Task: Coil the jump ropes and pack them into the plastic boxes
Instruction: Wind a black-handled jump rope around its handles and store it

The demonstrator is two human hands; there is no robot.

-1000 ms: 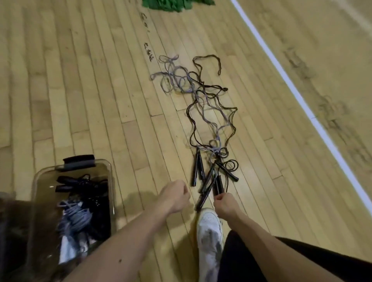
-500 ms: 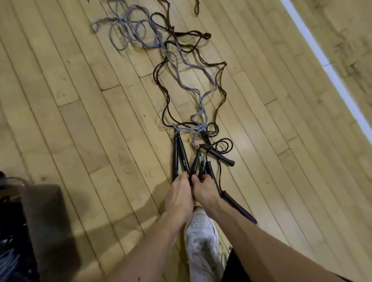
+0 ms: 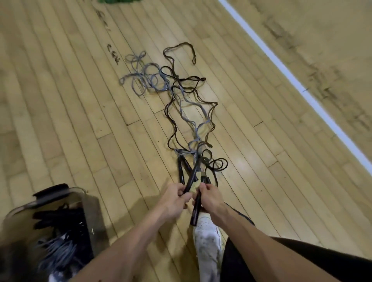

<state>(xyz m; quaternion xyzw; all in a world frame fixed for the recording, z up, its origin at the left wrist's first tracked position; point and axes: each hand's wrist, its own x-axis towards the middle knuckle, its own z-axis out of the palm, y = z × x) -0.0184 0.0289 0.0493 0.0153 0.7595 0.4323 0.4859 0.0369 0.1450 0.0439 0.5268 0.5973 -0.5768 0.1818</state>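
The floor (image 3: 70, 120) ahead is crossed by tangled ropes (image 3: 181, 88), with bare wood left on either side; the near left is blocked by the box (image 3: 93, 219).

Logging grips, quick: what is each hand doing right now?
Left hand: closed, gripping a black rope handle.
Right hand: closed, gripping a second black handle.

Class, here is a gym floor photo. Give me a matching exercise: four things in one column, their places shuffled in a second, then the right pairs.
1 plastic box
2 white line
3 green cloth
4 black handles

A top edge of the view
B lower left on the floor
C held by the left hand and right hand
D diagonal across the floor on the right

Pairs: 1-B; 2-D; 3-A; 4-C
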